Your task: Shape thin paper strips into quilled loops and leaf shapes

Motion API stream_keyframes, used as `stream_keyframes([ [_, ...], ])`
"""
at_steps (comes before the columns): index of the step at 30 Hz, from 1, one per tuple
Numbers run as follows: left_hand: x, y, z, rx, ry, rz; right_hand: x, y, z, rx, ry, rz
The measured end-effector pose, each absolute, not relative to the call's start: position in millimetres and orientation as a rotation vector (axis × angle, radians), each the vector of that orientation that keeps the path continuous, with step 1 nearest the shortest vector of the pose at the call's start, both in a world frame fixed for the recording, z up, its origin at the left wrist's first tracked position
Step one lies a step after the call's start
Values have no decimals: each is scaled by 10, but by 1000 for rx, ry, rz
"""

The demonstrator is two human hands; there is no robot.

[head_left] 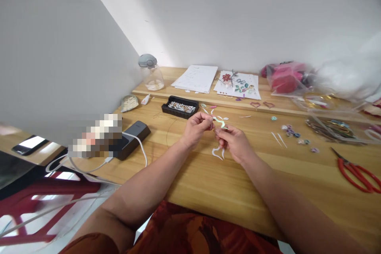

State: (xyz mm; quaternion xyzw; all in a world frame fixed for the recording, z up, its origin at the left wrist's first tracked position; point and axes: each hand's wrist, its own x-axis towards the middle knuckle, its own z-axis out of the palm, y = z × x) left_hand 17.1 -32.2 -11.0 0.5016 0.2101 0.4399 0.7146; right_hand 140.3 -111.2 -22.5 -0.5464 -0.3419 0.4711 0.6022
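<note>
Above the wooden table (190,182) my two hands face each other, fingertips close together. My left hand (196,129) is closed in a pinch at the left end of a wavy pale green strip (220,122). Thumb and fingers of my right hand (235,142) pinch the strip's lower right end. Its material is too small to tell. Just below the right fingers shows a curved white cutout (216,152); I cannot tell whether it lies on the table or hangs. Small leaf-shaped pieces (213,107) lie beyond my hands.
A black tray of beads (163,108) stands behind my left hand. Papers (195,78) and a lidded jar (152,77) are at the back. On the right lie red-handled scissors (354,174), small beaded bits (290,130) and a clear box (354,137). A dark power block (138,131) with cables sits left.
</note>
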Motion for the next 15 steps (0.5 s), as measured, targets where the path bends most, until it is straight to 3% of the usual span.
stream_keyframes([
  [15,203,-265,-199,1243,616,1182,1279,-1159,-291,-1308,-908,959],
])
